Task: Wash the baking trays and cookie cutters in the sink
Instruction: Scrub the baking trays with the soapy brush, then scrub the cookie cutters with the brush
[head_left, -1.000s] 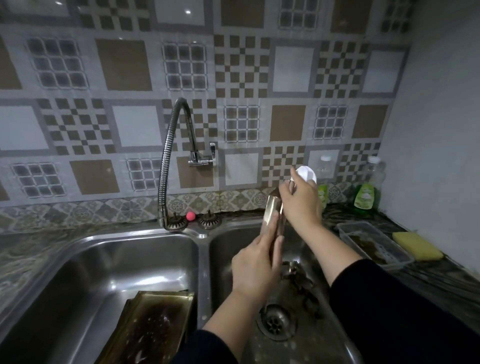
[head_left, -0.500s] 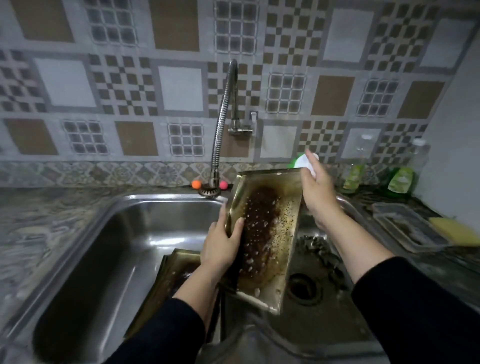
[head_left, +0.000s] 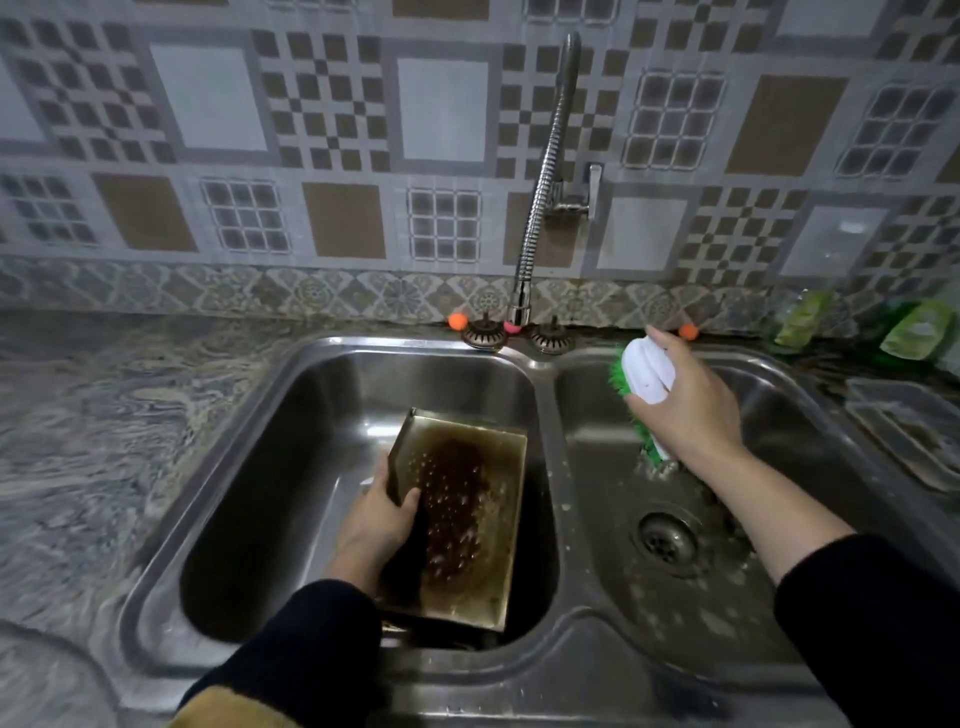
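Observation:
A rectangular metal baking tray (head_left: 483, 561) with a dark burnt, sudsy middle lies in the left basin of the double steel sink (head_left: 291, 415). My left hand (head_left: 376, 525) grips the tray's left rim, thumb on the inside. Over the right basin my right hand (head_left: 685, 410) holds a white scrubbing brush (head_left: 644, 374) with green bristles. The edge of another tray shows under the held one at the near side. No cookie cutters are visible.
A flexible chrome faucet (head_left: 545, 176) rises behind the divider, with two strainer plugs (head_left: 485, 332) at its base. The right basin has a drain (head_left: 667, 538) and soap flecks. Green bottles (head_left: 917, 332) and a clear container (head_left: 909, 426) stand at right. Marbled counter (head_left: 88, 415) lies left.
My left hand has brought the tray from upright over the right basin down into the left basin. My right hand with the brush has come off the tray and stays over the right basin.

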